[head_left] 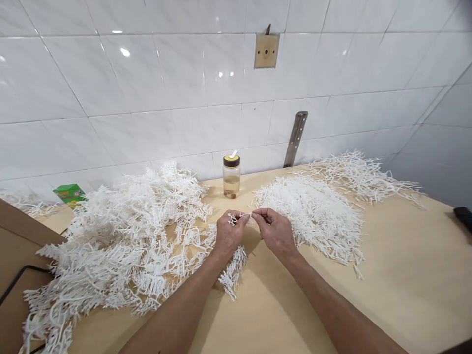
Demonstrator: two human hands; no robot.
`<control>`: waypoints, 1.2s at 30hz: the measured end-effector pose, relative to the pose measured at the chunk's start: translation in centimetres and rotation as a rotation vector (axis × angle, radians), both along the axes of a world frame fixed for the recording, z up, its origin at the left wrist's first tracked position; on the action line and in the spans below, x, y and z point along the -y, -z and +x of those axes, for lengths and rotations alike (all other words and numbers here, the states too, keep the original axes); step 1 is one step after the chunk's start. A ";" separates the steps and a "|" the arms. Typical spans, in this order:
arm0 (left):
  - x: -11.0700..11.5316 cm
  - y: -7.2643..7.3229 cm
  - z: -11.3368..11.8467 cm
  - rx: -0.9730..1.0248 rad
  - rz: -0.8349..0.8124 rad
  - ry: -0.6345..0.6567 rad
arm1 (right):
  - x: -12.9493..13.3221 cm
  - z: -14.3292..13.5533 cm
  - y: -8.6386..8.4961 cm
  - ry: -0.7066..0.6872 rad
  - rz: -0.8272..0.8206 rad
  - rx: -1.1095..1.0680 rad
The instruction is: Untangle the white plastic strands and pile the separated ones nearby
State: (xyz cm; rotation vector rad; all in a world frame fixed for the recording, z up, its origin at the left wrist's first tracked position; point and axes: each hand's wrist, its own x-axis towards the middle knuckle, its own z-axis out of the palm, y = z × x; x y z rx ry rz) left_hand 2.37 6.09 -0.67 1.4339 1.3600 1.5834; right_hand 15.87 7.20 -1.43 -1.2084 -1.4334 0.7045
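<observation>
My left hand [230, 231] is closed on a small white branched piece [232, 219], which shows between its fingers. My right hand [275, 230] has its thumb and index finger pinched together near the left fingertips, at the end of the piece; what it grips is too small to make out. A large tangled heap of white branching pieces [125, 241] spreads out left of my hands. Just below my left wrist lies a small white cluster [233, 275]. To the right of my right hand is a pile of thin white sticks [313, 211].
Behind my hands stands a clear jar with a dark-rimmed lid [231, 182]. More white branches [361, 174] lie at the back right. A green box [70, 194], a brown panel [25, 246] at the left, a metal bracket [295, 140] and a black object [462, 216] surround the table [405, 275].
</observation>
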 end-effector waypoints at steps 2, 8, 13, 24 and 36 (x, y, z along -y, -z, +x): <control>0.0 -0.1 0.0 -0.022 0.015 0.007 | 0.0 0.1 -0.1 0.011 0.008 0.020; 0.2 0.2 -0.1 -0.203 0.085 0.016 | 0.1 0.2 -0.1 0.051 0.142 0.243; 0.3 0.2 -0.1 -0.241 0.016 0.058 | -1.1 1.4 -0.2 0.143 0.291 0.473; 0.1 0.1 -0.4 0.170 -0.224 0.154 | -3.5 7.0 -0.3 0.457 0.157 0.282; -0.2 1.2 -0.2 0.199 -0.197 0.106 | 0.5 1.7 -2.4 -0.044 0.136 0.278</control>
